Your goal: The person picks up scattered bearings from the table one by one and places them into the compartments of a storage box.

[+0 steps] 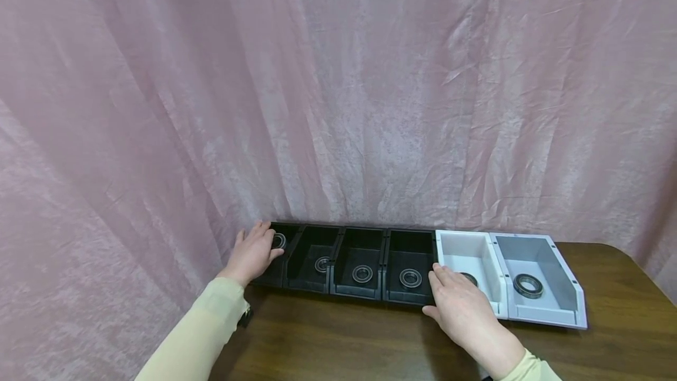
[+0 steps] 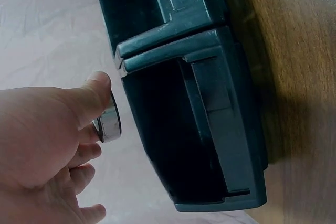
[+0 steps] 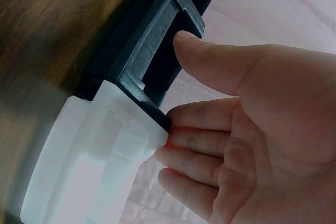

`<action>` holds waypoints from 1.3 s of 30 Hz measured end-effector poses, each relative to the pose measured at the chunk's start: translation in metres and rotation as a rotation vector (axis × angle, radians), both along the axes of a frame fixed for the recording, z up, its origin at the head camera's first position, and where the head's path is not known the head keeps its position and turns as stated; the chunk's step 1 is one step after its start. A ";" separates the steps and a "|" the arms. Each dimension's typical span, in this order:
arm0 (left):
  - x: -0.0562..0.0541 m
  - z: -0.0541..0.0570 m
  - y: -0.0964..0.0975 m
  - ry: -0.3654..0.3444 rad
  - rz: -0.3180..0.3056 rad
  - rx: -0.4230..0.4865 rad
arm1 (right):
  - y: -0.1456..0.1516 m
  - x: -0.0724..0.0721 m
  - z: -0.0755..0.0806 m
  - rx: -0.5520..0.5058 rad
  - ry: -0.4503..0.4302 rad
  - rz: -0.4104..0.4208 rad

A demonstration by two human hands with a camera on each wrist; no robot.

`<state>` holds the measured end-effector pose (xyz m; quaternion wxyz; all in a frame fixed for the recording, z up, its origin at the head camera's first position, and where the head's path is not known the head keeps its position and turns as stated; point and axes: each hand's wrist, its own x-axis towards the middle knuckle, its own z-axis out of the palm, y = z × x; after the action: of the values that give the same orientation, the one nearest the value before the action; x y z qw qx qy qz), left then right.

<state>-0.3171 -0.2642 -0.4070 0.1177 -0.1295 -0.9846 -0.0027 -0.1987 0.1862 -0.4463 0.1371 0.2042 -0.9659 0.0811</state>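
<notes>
My left hand (image 1: 254,254) is over the leftmost black bin (image 1: 271,276), pinching a ball bearing (image 2: 110,123) between thumb and index finger; its other fingers are loosely bent. In the left wrist view the bearing is held on edge, just above the dark inside of that bin. My right hand (image 1: 461,304) hovers with straight fingers where the last black bin (image 1: 409,246) meets the white bin (image 1: 460,246). In the right wrist view nothing lies in its palm, and its fingertips overlap the bins' rims; whether they touch, I cannot tell.
Single bearings lie in the other black bins: one bearing (image 1: 322,264), another bearing (image 1: 362,274), a third bearing (image 1: 410,278). A partly covered bearing (image 1: 468,278) is in the white bin, a larger-looking bearing (image 1: 528,286) in the grey bin (image 1: 545,316). Behind the wooden table (image 1: 338,334) hangs a pink curtain (image 1: 370,104).
</notes>
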 end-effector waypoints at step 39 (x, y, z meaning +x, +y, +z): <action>-0.032 -0.044 -0.006 -0.067 -0.004 -0.031 | -0.001 -0.001 -0.004 -0.007 0.034 -0.021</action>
<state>-0.3494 -0.2703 -0.4507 0.0824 -0.1332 -0.9876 0.0082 -0.1993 0.1851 -0.4506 0.1552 0.1949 -0.9652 0.0797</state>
